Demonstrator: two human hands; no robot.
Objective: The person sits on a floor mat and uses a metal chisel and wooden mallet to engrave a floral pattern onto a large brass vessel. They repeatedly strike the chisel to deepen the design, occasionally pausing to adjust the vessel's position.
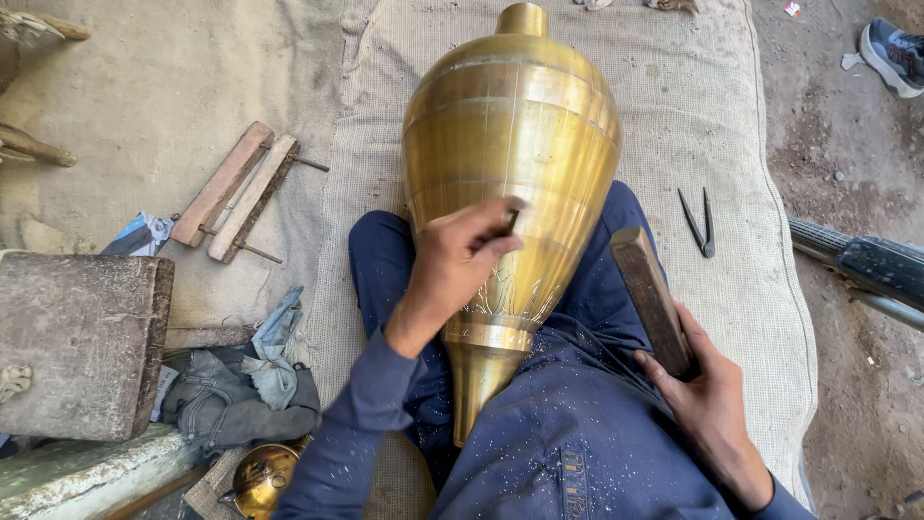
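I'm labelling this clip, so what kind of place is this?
Probably a floor-level metalworking workshop: a large brass vase lies across the person's lap, metal dividers lie on the woven mat, and wooden clamps lie nearby.

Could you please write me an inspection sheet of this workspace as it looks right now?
Surface: woven mat spread on dirt ground; the person sits on it.
Job's things: large brass vase lying across the lap, engraved band near its narrow end; thin dark tool; wooden block.
Clutter: wooden clamp, dividers, crumpled cloths, small brass pot, heavy wooden slab.
Grippers: left hand pinches the thin dark tool against the vase; right hand grips the wooden block.
Cables: nothing seen.
Surroundings: shoe top right; tyre edge at right.
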